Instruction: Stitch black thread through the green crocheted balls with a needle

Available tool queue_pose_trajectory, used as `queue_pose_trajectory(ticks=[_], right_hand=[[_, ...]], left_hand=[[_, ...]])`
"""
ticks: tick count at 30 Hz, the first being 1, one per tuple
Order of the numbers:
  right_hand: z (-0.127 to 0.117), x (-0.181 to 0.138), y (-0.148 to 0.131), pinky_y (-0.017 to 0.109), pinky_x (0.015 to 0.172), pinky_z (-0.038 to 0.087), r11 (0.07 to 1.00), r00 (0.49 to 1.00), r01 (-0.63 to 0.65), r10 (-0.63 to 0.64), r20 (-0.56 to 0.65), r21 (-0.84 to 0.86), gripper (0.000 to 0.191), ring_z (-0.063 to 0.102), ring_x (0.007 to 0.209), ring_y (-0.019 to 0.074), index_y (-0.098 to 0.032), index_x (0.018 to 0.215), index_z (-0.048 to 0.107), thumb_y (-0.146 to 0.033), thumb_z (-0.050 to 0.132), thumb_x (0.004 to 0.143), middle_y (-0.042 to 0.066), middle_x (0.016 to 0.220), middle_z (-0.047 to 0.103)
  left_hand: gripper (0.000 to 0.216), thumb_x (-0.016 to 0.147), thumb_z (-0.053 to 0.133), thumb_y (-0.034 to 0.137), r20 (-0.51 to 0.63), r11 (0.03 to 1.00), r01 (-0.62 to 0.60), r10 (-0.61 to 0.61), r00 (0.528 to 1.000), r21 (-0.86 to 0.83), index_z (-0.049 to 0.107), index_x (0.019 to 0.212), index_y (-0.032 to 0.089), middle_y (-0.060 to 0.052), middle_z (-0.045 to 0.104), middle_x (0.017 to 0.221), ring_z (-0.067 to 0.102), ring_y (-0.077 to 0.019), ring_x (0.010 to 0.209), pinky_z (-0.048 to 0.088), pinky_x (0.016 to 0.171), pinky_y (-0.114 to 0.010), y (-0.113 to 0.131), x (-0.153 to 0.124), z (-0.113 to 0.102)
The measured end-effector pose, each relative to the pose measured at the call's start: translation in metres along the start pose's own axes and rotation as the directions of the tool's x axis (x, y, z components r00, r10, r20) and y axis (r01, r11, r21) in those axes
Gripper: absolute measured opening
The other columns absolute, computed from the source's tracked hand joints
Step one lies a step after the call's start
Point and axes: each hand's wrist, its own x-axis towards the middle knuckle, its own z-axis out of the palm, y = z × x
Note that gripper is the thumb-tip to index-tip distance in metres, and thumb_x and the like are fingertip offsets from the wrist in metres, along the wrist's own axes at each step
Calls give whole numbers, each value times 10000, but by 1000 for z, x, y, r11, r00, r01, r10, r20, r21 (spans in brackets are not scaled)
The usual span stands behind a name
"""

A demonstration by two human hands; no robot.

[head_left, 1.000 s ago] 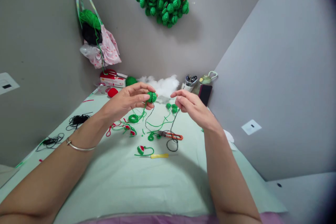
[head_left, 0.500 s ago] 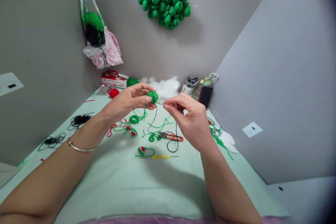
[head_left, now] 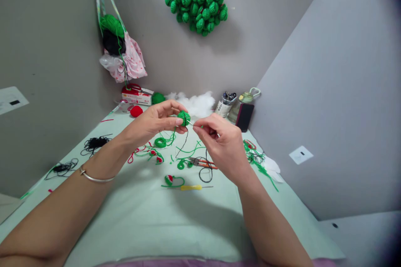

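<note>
Between the thumb and fingers of my left hand (head_left: 159,119) is a small green crocheted ball (head_left: 184,118) with a dark line of yarn across it. My right hand (head_left: 217,135) pinches a thin metal needle (head_left: 190,123), whose far end meets the ball's right side. Black yarn (head_left: 187,137) hangs down from the ball, and more of it loops on the table below my right hand. Under the hands lie orange-handled thread snips (head_left: 200,162), partly covered by my right hand. Closer to me are a small red and green crocheted piece (head_left: 169,180) and a yellow-handled crochet hook (head_left: 191,187).
White stuffing (head_left: 199,104) sits at the back beside a pen cup (head_left: 224,106), a bottle and a phone (head_left: 244,117). Black yarn tangles (head_left: 95,143) lie left, green scraps (head_left: 261,164) right. A cluster of green crocheted pieces (head_left: 200,2) hangs above.
My right hand has come slightly left, bringing the needle up to the ball. The ball has turned a little in my left hand, which stays nearly in place.
</note>
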Motion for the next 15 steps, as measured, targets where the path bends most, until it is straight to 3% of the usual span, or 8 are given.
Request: queue_pose_trajectory(ticks=[11, 15], right_hand=[[-1, 0, -2, 287, 661, 389, 1000, 1000, -5, 5, 19, 5, 153, 493, 667, 122, -209, 824, 657, -163, 577, 946, -6, 741, 552], [3, 0, 0, 280, 634, 387, 990, 998, -63, 60, 27, 126, 132, 471, 643, 112, -208, 837, 658, -184, 583, 943, -2, 778, 579]], left_hand=[[224, 844, 784, 270, 16, 1000, -7, 7, 1000, -3, 686, 1038, 217, -13, 694, 978, 696, -136, 783, 566, 796, -292, 2, 0, 3], [233, 824, 796, 272, 4, 999, 6, -6, 1000, -31, 679, 1017, 214, -21, 708, 972, 695, -147, 779, 571, 803, -314, 2, -1, 5]])
